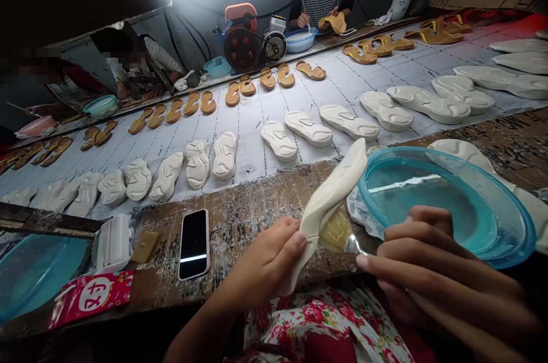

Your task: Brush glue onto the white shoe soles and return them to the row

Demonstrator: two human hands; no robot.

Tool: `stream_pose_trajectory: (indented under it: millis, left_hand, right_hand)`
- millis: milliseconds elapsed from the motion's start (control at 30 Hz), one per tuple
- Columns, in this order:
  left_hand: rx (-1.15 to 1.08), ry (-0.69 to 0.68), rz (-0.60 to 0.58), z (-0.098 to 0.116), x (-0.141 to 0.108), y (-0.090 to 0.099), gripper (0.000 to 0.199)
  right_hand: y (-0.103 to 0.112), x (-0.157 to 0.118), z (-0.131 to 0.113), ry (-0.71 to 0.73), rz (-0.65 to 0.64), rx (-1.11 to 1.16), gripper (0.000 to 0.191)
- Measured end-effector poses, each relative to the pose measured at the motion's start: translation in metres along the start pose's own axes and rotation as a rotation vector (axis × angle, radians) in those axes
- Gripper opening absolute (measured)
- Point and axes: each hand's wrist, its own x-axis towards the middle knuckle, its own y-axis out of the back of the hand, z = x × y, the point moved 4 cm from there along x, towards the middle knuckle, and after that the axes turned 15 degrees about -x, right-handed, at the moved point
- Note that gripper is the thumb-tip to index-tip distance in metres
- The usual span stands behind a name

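The left hand (265,263) gripped a white foam shoe sole (329,209) just below the centre of view, toward six o'clock, with the thumb on top and the sole tilted up over the wooden tabletop (240,220). The sole looked light, soft and bendy, best held by its edge. The right hand (428,271), fingers curled, pinched a flat brush (336,232), its yellowish bristles against the sole, beside a blue plastic bowl (445,203) at four o'clock.
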Motion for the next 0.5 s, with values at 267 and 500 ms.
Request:
stream_pose_trajectory:
  millis: [267,500]
  left_hand:
    - [-0.502,0.05,-0.001,-0.009,0.019,-0.014,0.048]
    - [-0.874,0.129,0.103,-0.023,0.026,-0.018,0.057]
  right_hand:
    - [-0.01,-0.003,-0.008,0.064,0.056,0.191,0.011]
    - [-0.011,-0.002,-0.013,0.154,-0.052,0.304,0.008]
